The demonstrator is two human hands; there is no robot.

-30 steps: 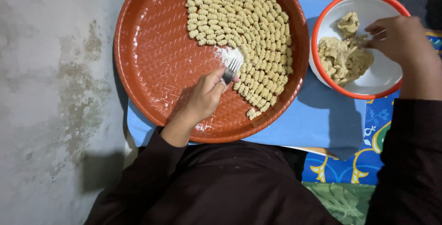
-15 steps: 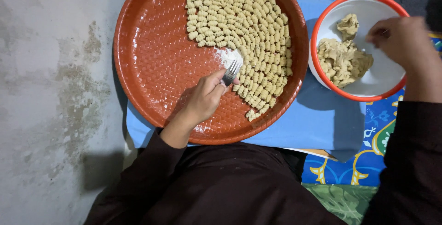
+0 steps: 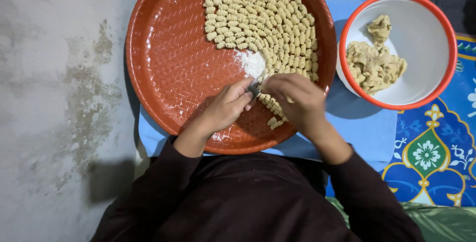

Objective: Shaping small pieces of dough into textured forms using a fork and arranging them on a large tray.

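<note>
A blue mat (image 3: 367,138) is lying over a grey concrete floor (image 3: 54,98). On it, a round red tray (image 3: 168,73) is carrying rows of small ridged dough pieces (image 3: 263,19) toward twelve o'clock. The left hand (image 3: 225,107) is gripping a metal fork (image 3: 258,84) at centre; the right hand (image 3: 297,98) is curling over its tines, its contents hidden. At three o'clock, a white bowl (image 3: 426,39) is holding dough (image 3: 372,66).

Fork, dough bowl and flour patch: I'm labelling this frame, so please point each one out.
fork (image 3: 257,84), head view, on the metal stretch showing between the two hands.
dough bowl (image 3: 430,44), head view, on the bare white inside wall.
flour patch (image 3: 251,62), head view, on the white dusting on the tray.
</note>
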